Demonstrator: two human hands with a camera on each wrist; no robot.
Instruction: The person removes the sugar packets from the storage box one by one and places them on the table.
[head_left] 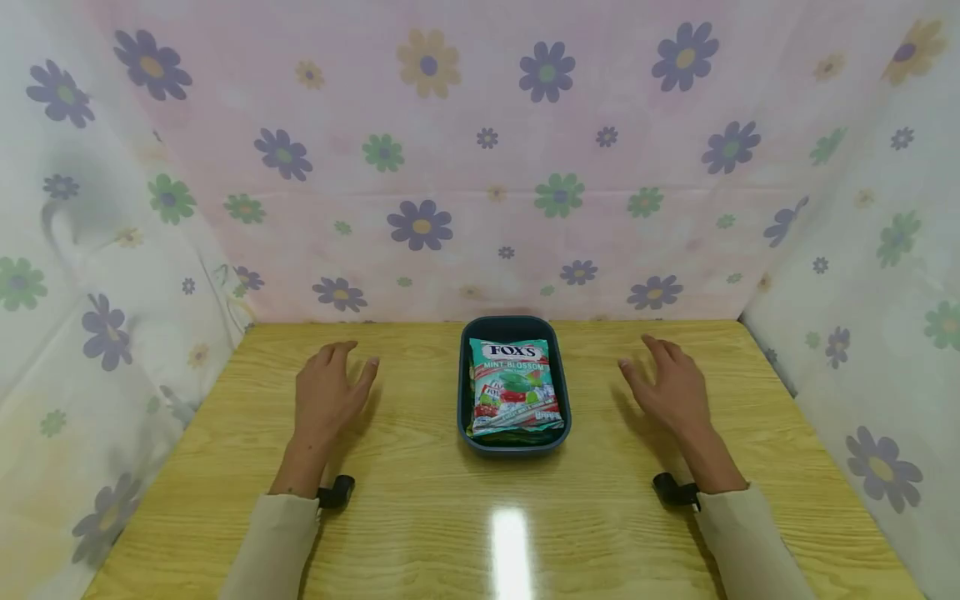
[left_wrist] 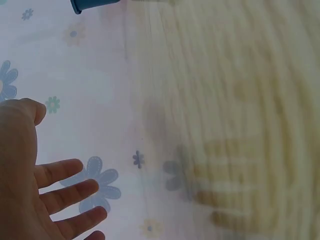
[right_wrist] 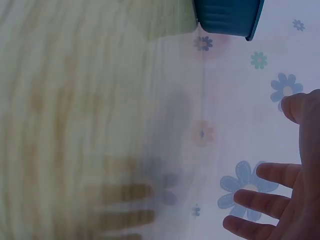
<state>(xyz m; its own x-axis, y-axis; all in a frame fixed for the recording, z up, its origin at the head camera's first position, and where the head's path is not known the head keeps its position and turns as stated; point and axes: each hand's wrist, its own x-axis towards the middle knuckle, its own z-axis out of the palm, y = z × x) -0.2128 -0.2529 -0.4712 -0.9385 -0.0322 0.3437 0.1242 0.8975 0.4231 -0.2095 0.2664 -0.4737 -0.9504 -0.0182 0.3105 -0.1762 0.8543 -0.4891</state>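
A dark blue-green tray (head_left: 513, 451) stands at the middle of the table's far part, with a green FOX'S Mint Blossom candy packet (head_left: 516, 387) lying face up in it. What lies under the packet is mostly hidden. To the left of the tray is my left hand (head_left: 327, 400), fingers relaxed and apart, holding nothing. My right hand (head_left: 671, 396) is to the right of the tray, also relaxed and apart from it. The left wrist view shows the left hand (left_wrist: 50, 185) with spread fingers; the right wrist view shows the right hand (right_wrist: 285, 190) likewise, below the tray's side (right_wrist: 227, 17).
A wood-grain table (head_left: 420, 517) spans the lower view, with a bright reflection near the front. Flower-patterned cloth (head_left: 480, 167) hangs behind it and on both sides. Each wrist wears a small black device, one at the left (head_left: 337, 492) and one at the right (head_left: 675, 490).
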